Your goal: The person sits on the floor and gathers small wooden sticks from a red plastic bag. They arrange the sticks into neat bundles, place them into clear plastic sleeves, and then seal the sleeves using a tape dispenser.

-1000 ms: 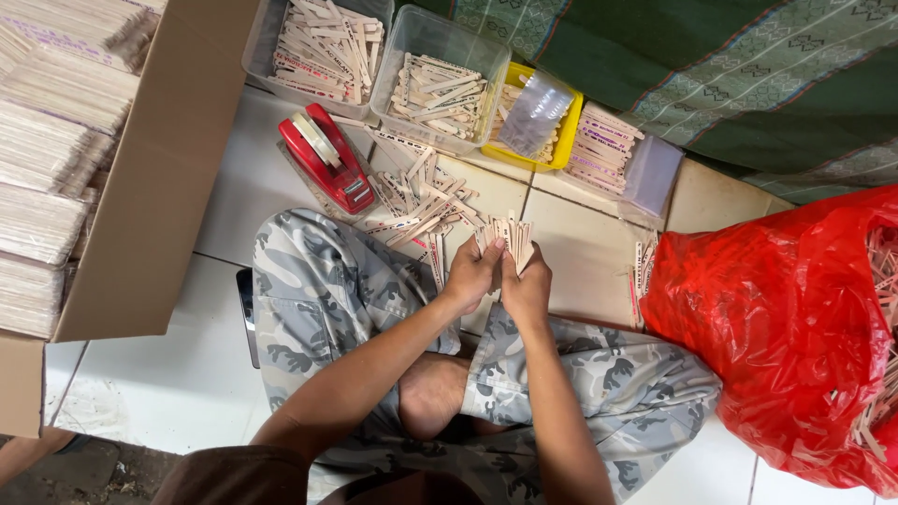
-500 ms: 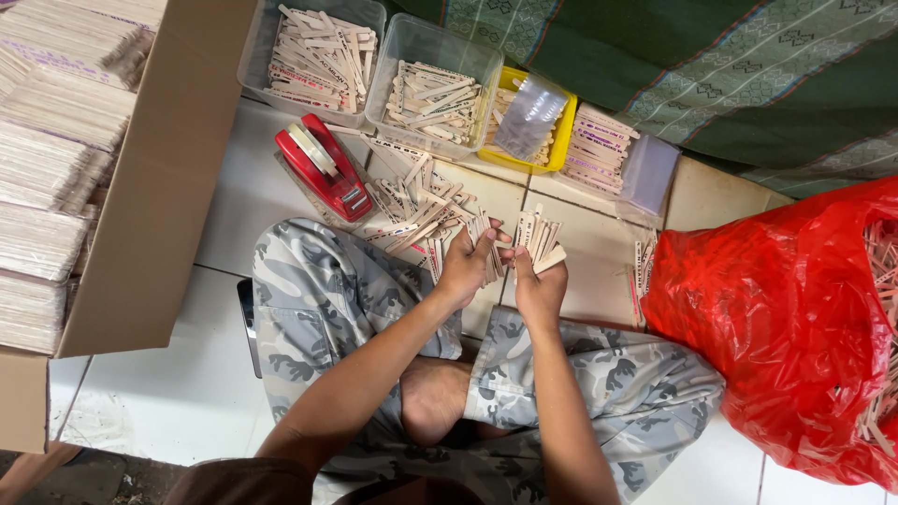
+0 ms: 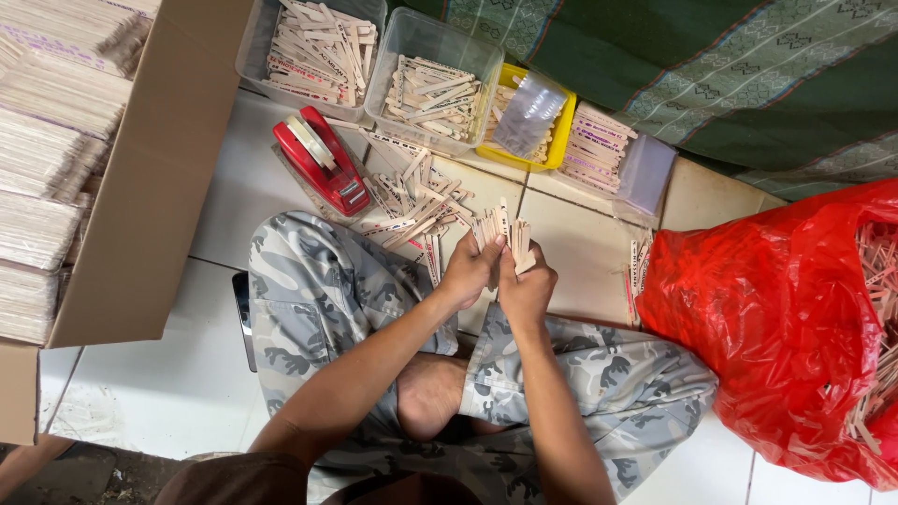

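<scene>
Both my hands meet over my crossed legs and grip one bunch of flat wooden sticks (image 3: 502, 230) that fans upward. My left hand (image 3: 470, 272) holds its left side, my right hand (image 3: 527, 290) its right side. Just beyond the hands a loose pile of wooden sticks (image 3: 412, 201) lies on the white tiled floor (image 3: 224, 196).
A red tape dispenser (image 3: 321, 164) sits left of the pile. Two clear tubs (image 3: 433, 89) and a yellow tray (image 3: 528, 126) hold more sticks. A cardboard box (image 3: 140, 178) of stacked sticks stands at left, a red plastic bag (image 3: 776, 309) of sticks at right.
My hands parted for a moment, the right one holding the bunch alone, and have come back together on it. The view shifted slightly.
</scene>
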